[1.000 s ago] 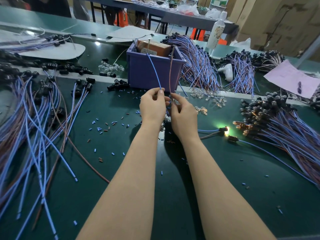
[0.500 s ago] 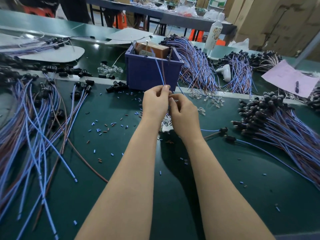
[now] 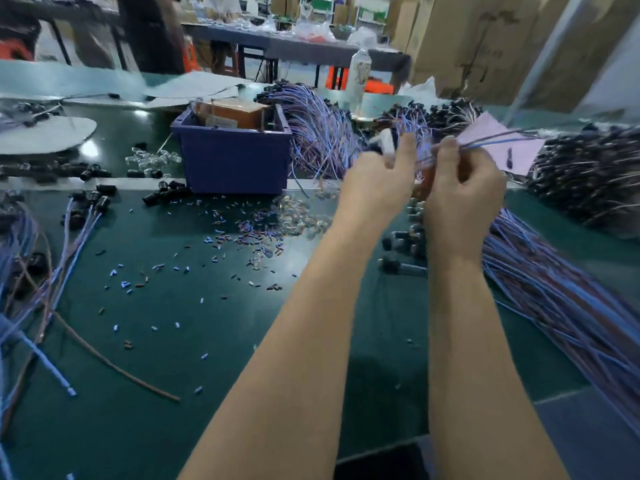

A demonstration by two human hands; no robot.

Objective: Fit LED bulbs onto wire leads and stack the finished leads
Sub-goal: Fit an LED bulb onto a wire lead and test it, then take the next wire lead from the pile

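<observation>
Head view: a deep stack of finished leads lies at the right, but bare leads and loose LED bulbs remain, so plenty seems left. The right hand pinches a wire lead above the stack. The left hand, fingers curled, meets its near end; blur hides its grip.

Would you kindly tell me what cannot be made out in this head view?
Bulb end of wire lead: head view, hidden behind left hand and right hand; left hand's grip blurred.
Finished leads pile: head view, motion-blurred, cut by right edge.
Cardboard box label in purple bin: head view, blurred.
</observation>
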